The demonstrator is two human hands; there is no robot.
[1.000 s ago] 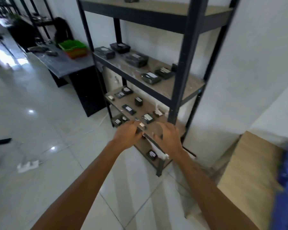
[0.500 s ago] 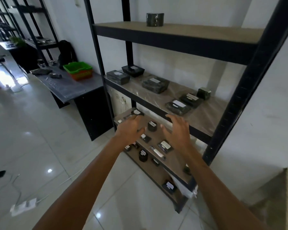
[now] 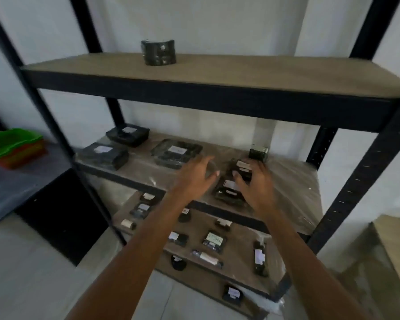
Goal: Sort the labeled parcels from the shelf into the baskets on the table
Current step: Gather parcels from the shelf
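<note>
Black wrapped parcels with white labels lie on a dark metal shelf unit. On its middle board two parcels sit side by side, one nearer and one behind it. My right hand reaches over these two, fingers spread and slightly bent, thumb beside the rear parcel's label; no firm hold shows. My left hand hovers open just left of them. A stack of green and orange baskets stands on a grey table at the left.
More parcels lie on the middle board: three large ones at the left and a small cube at the back. A dark roll stands on the top board. Several small parcels fill the lower boards. Shelf posts flank both arms.
The view has closed in on the shelf and tilted up. Both hands rose from the lower board to the middle board, the right one arriving over the two parcels.
</note>
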